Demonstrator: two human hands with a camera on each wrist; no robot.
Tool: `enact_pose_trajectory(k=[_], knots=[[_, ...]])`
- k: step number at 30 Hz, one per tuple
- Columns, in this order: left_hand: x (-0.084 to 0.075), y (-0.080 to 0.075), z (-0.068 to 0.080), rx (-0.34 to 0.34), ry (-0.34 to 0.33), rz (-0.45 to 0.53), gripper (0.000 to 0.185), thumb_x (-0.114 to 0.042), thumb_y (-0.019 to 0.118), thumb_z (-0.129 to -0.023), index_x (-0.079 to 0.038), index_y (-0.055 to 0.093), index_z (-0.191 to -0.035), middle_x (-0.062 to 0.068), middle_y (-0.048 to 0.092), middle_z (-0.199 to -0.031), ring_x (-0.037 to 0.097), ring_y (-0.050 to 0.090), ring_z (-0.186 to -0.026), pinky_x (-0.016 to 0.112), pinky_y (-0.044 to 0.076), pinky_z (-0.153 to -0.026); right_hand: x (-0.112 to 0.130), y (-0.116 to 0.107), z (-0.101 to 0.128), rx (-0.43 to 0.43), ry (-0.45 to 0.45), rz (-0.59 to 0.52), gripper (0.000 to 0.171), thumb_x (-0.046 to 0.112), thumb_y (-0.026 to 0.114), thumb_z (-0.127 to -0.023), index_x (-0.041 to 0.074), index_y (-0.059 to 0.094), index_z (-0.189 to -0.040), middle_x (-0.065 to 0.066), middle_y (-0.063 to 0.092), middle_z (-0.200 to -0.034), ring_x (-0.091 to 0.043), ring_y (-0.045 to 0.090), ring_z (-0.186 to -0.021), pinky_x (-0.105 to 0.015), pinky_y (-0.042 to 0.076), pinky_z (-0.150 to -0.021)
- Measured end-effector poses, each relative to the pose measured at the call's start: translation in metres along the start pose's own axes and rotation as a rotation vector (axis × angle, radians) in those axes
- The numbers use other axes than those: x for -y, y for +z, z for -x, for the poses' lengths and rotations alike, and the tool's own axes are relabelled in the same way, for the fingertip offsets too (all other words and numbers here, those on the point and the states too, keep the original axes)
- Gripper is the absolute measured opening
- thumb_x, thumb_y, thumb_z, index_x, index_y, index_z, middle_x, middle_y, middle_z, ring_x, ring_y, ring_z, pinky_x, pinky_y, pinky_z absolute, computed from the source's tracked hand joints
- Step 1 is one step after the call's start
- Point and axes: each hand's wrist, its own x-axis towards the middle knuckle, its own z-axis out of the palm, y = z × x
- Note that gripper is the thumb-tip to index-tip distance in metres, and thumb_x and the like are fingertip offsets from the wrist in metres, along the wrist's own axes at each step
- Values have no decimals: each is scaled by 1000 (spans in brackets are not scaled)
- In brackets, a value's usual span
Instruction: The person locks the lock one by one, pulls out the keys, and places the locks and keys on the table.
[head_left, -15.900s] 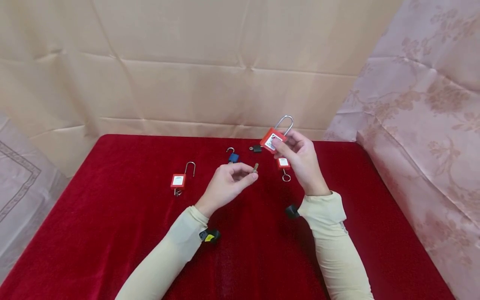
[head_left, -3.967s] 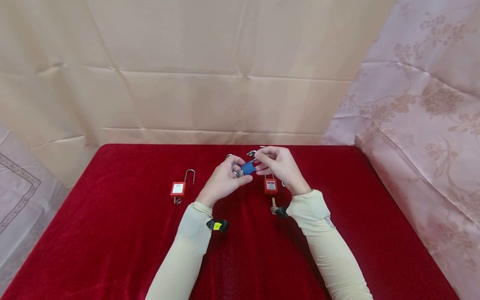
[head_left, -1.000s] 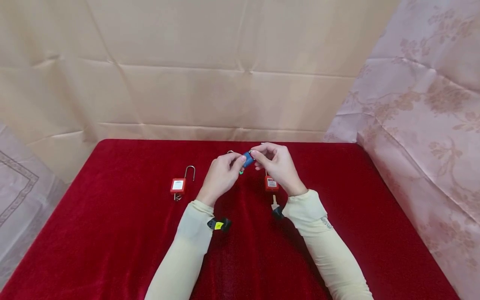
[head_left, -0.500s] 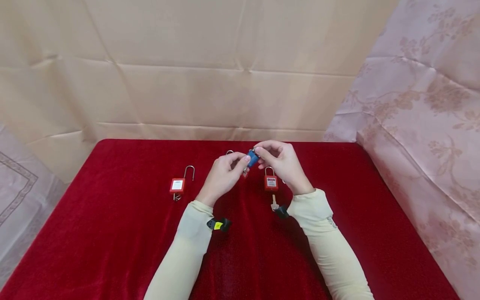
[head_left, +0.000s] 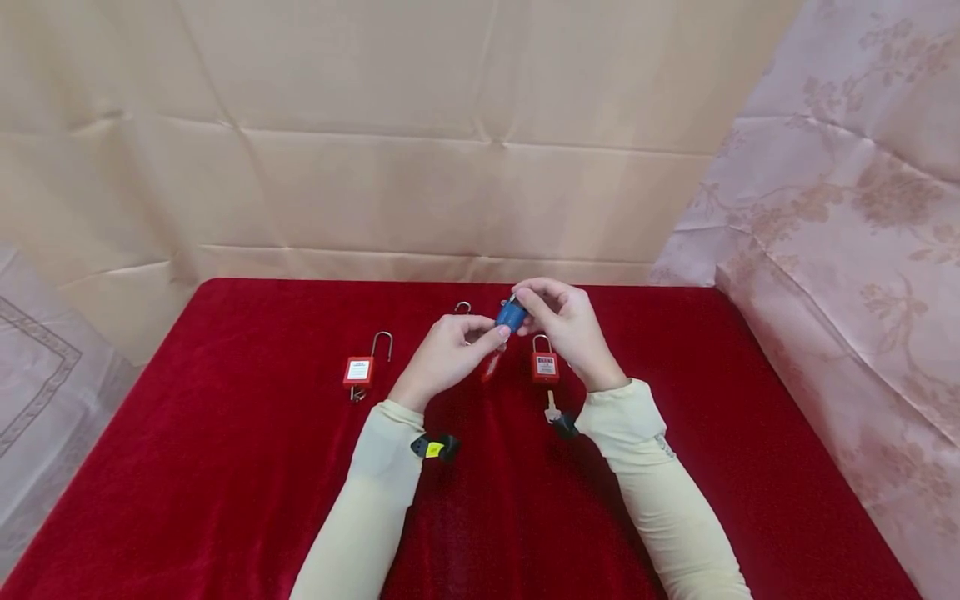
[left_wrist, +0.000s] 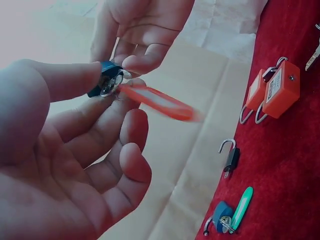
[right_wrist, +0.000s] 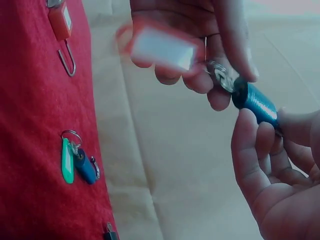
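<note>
A blue padlock [head_left: 512, 315] is held between both hands above the far middle of the table. My left hand [head_left: 450, 354] pinches its lower end between thumb and fingers. At that end, in the left wrist view, a metal key ring [left_wrist: 114, 84] carries an orange-red key tag [left_wrist: 160, 104], blurred and swinging. My right hand [head_left: 570, 329] grips the padlock's upper end, where its fingers mostly hide the shackle. Just below the right hand lies a red padlock [head_left: 545, 367] with a white label, and a brass-coloured key [head_left: 551, 406] near it.
Another red padlock [head_left: 358, 371] with its shackle open lies to the left on the red cloth [head_left: 225, 467]. Toward the far edge are a second blue padlock [left_wrist: 222, 217] with a green tag [left_wrist: 243, 207], and a black padlock [left_wrist: 232, 159]. One more red padlock [left_wrist: 256, 90] is at right.
The red padlock and key held at first now lie on the cloth; both hands hold the blue padlock instead. Over the last second it has shifted slightly right and its tag has swung into view.
</note>
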Motion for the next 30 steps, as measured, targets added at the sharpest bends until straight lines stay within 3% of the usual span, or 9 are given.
enact_pose_trajectory(k=[5,14,19,25,30], knots=[[0,0,-1,-13,33,-4,23,-26,69,-98,-7,77,-108,3,73,-87,24,66,-78,31,49,-68,-2,1,0,-28,-17,-46,25,14,68,-99,-6,69,-115,-13,69,-93,-19,66,-66,-32,60,-69],[4,-3,1,-127,107,50,17,-20,72,-96,-5,78,-100,1,73,-81,21,67,-74,31,52,-68,1,6,0,79,-8,-161,38,1,57,-102,-10,54,-139,-11,67,-116,-17,67,-82,-30,59,-78],[5,-5,2,-164,112,76,19,-22,70,-98,-4,77,-101,2,71,-82,22,65,-73,32,51,-67,2,7,-1,84,44,-145,42,7,58,-103,-4,53,-143,-10,66,-119,-20,67,-89,-31,58,-79],[5,-6,4,-184,98,102,19,-23,70,-98,-6,76,-102,3,71,-84,21,63,-74,33,51,-67,0,6,-3,90,113,-72,38,18,63,-102,-1,61,-135,-12,69,-106,-27,65,-92,-33,58,-82],[5,-6,5,-179,97,107,18,-22,70,-98,-5,75,-103,4,70,-84,23,62,-73,33,52,-66,-2,5,-4,98,130,2,35,22,66,-100,1,66,-128,-12,68,-101,-24,64,-87,-34,57,-81]])
